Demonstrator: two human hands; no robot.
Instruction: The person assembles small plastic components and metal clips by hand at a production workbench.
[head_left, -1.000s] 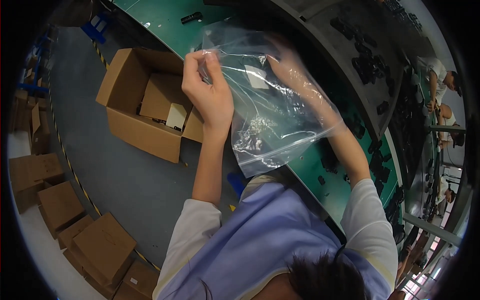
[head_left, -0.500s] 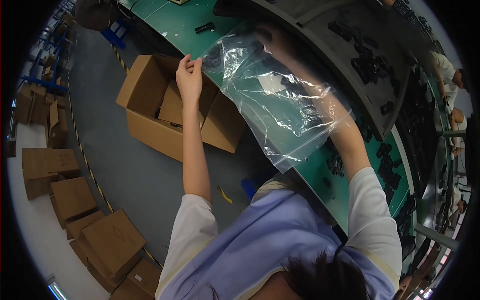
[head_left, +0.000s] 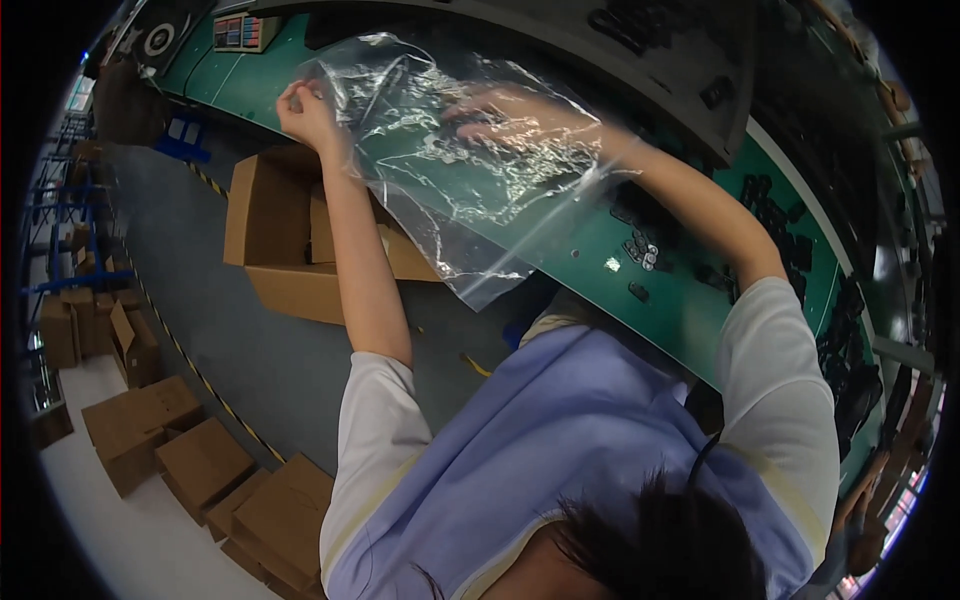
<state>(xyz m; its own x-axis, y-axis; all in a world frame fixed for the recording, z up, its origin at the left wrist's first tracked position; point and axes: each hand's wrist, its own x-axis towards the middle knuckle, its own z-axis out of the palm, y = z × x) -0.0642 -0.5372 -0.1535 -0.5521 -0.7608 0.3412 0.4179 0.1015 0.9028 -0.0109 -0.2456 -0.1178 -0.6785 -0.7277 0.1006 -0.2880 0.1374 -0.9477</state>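
A large clear plastic bag (head_left: 440, 200) with a seam-like strip near its mouth is stretched out over the green workbench. My left hand (head_left: 308, 118) pinches it at the far left corner, thumb and fingers closed together. Through the film my right hand (head_left: 515, 122) shows, the forearm passing in at the bag's right end. Its fingers are spread, slightly blurred, and nothing shows in them. Glare on the creases partly hides what lies under the film.
An open cardboard box (head_left: 300, 285) stands on the floor beside the green bench (head_left: 670, 330). Small dark parts (head_left: 640, 250) lie on the bench near my right arm, below a dark raised shelf (head_left: 690, 60). More cartons (head_left: 205, 460) line the floor at left.
Both hands and the bag have moved left along the bench. My right hand now shows spread inside the bag, where before it was blurred at the bag's far end.
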